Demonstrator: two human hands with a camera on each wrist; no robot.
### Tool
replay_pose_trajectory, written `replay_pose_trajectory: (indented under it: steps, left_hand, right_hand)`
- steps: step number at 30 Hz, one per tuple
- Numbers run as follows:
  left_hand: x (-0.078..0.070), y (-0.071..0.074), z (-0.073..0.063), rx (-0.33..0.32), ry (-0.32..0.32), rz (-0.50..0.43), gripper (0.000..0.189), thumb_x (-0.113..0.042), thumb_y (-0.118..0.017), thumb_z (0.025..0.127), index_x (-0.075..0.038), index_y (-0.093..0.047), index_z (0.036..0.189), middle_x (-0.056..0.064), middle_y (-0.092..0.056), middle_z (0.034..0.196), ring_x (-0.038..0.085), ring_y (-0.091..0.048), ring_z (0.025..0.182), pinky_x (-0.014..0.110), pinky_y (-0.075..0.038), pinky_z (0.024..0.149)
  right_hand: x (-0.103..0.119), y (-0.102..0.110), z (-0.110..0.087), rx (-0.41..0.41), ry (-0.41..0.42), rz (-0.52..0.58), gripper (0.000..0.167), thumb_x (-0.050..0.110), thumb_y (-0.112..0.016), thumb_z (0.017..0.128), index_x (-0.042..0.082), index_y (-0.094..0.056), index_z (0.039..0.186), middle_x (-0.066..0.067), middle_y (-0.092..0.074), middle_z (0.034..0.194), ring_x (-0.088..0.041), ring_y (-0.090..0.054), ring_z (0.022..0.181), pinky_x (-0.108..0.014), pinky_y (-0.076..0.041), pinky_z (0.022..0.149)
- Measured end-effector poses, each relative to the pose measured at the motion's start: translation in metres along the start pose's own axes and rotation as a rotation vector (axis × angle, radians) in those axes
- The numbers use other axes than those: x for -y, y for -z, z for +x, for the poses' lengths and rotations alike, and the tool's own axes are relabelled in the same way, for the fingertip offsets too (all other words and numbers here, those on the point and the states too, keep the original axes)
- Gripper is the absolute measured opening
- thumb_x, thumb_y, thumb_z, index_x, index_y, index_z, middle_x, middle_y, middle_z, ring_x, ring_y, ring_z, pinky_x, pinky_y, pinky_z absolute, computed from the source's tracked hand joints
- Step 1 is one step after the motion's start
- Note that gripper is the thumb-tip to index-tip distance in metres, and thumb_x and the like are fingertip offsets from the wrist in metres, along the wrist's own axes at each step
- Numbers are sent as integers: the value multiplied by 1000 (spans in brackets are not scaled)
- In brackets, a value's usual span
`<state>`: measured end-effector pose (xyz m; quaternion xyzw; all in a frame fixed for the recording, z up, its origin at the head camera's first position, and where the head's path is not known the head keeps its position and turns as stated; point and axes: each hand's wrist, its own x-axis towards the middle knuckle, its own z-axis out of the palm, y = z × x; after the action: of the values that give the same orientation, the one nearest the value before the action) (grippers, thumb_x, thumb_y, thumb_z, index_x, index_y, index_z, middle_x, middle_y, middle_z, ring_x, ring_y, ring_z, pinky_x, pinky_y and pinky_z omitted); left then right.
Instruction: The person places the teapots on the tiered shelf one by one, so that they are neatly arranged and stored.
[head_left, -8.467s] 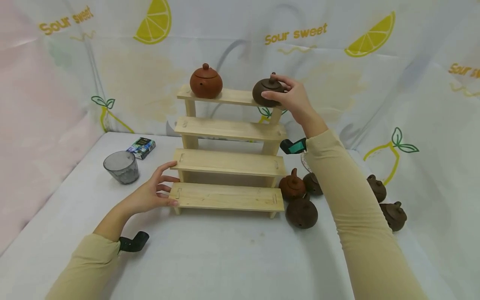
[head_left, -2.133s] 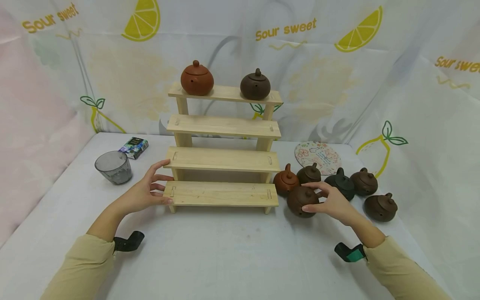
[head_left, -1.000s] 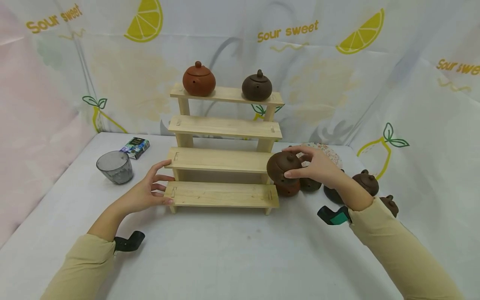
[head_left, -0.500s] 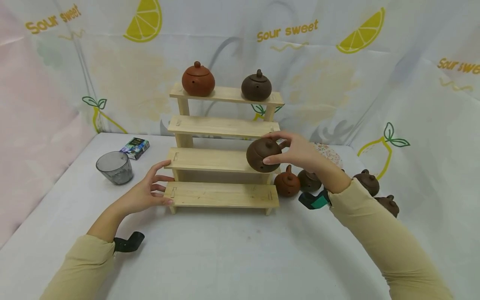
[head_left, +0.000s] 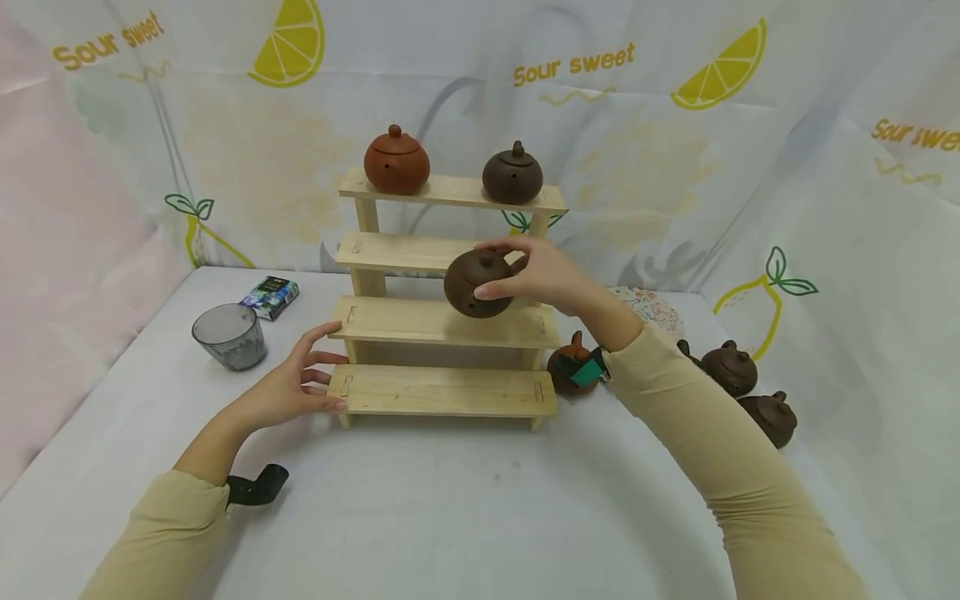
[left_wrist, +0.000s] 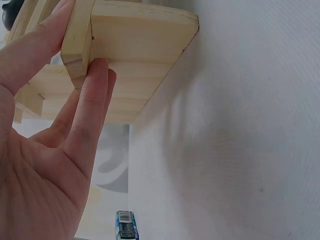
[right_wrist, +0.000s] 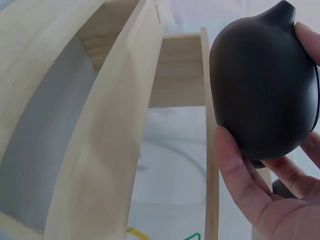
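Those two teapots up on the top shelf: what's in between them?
Nothing stands between the reddish-brown teapot and the dark brown teapot; that stretch of the top shelf is bare wood, as the head view shows.

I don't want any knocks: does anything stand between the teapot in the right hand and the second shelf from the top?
Nothing visible stands between the teapot and that shelf, though the right hand hides part of it.

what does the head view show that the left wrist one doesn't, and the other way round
Only the head view shows the right hand, the grey translucent glass cup and the upper round red-brown clay teapot. Only the left wrist view shows the palm of the left hand. Both show that hand, the pale wooden tiered stand, the small blue-green box and the white tablecloth.
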<state>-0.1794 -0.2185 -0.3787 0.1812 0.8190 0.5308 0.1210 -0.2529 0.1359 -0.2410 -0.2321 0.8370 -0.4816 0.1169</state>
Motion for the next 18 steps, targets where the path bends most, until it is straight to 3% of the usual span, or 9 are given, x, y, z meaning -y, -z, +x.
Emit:
replay_pose_trajectory:
  steps: [7,12,18]
  left_hand:
    - [2,0,0,-2,-3,4,107,-6,-79,73,-26,-4,148,30,-38,132,34,-52,99,28,-48,75]
    - [2,0,0,-6,-1,0,108,-6,-79,73,-27,-5,148,29,-38,132,34,-52,99,28,-49,76]
    - [2,0,0,-5,-7,-6,107,-6,-79,73,-25,-5,148,30,-38,132,34,-52,98,27,-49,76]
  right_hand:
    - [10,-13,25,17,49,36,55,20,-79,75,16,-58,125,-4,-52,118,-26,-59,89,-36,-50,73]
    - [15,-21,44,9,44,54,56,22,-80,74,17,-58,125,-6,-53,114,-24,-59,88,-40,-51,72]
    - [21,-31,63,-6,38,89,55,22,-82,71,16,-60,121,-10,-51,110,-22,-58,89,-34,-52,68]
